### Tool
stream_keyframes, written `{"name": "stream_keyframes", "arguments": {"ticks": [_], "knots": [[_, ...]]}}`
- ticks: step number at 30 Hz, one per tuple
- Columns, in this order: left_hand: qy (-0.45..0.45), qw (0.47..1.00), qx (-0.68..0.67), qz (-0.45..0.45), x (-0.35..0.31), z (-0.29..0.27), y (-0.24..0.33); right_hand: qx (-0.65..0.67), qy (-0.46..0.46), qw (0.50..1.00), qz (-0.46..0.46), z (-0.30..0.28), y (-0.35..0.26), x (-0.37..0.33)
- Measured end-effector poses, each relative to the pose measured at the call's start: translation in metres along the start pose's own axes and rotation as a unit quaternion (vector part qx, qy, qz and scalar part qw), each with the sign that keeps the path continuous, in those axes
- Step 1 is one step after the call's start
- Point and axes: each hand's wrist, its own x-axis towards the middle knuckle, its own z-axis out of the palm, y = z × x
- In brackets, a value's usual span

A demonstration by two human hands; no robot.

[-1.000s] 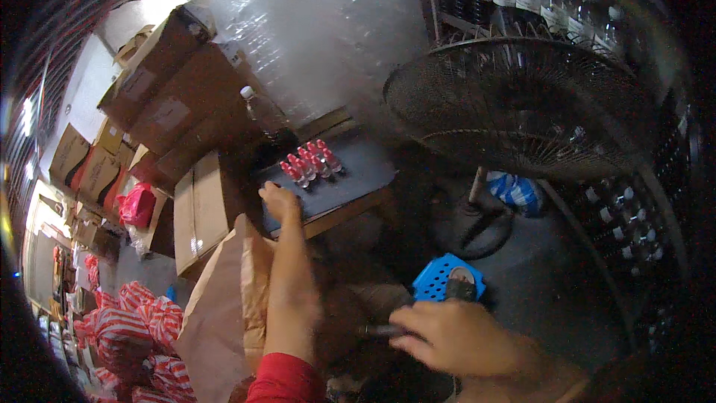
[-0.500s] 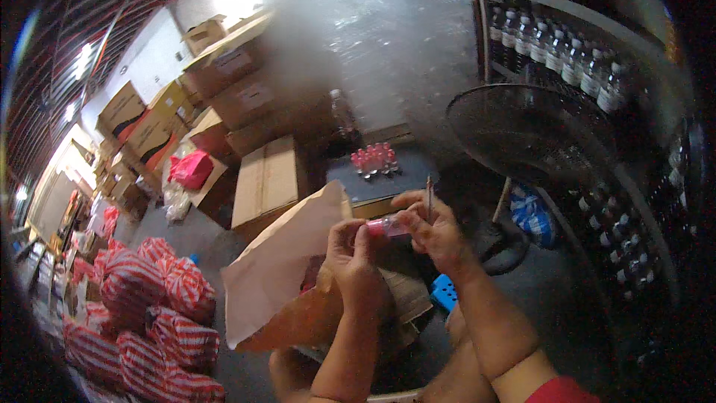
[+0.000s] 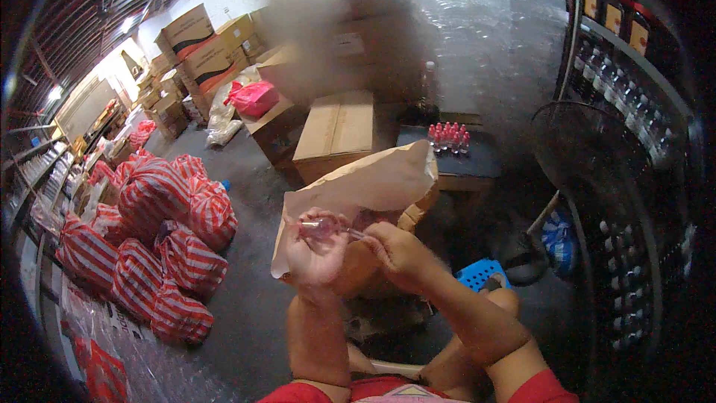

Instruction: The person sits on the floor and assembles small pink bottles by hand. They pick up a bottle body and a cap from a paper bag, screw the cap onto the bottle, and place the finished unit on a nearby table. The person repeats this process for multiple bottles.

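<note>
My left hand (image 3: 315, 263) is turned palm up, its fingers wrapped round a small clear bottle (image 3: 321, 229) with a pinkish tint. My right hand (image 3: 403, 255) pinches a thin stick-like tool (image 3: 357, 233) whose far end meets the bottle's neck; whether it goes inside is too small to tell. Both hands are over the mouth of a large brown paper sack (image 3: 358, 188), which stands open in front of me. Something dark reddish (image 3: 367, 218) shows inside it, partly hidden by my hands. Small bottles with pink caps (image 3: 449, 136) stand grouped on a dark low table (image 3: 477, 162) beyond.
Red-and-white striped bags (image 3: 153, 190) are heaped on the left. Cardboard boxes (image 3: 335, 127) stack up behind the sack. At right are a floor fan (image 3: 552, 205), a blue-and-white bag (image 3: 559, 242) and bottle shelves (image 3: 634, 52). A blue clog (image 3: 481, 275) is on my foot.
My hands have come closer in over the sack. The left palm has turned up with the bottle, and the stick, upright before, now points to the bottle's neck. The view has swung left.
</note>
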Motion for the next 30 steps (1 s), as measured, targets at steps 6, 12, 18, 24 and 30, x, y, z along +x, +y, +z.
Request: {"name": "stream_keyframes", "arguments": {"ticks": [6,12,18,24,30], "knots": [[-0.011,0.998,0.043,-0.036,0.007,-0.018,0.007,-0.090,-0.003,0.995,0.036,0.017,-0.002,0.002],[-0.035,0.999,0.022,-0.033,0.010,-0.018,0.007,-0.112,-0.009,0.993,0.044,0.015,-0.005,0.006],[-0.033,0.998,0.041,0.029,0.011,-0.009,-0.002,-0.099,-0.011,0.994,0.044,0.018,-0.004,0.004],[-0.080,0.993,0.071,0.052,0.013,-0.011,-0.009,-0.138,0.038,0.990,0.001,0.022,0.000,0.007],[-0.097,0.994,0.048,0.031,0.011,0.000,-0.025,-0.083,0.110,0.990,-0.008,0.026,0.003,0.010]]}}
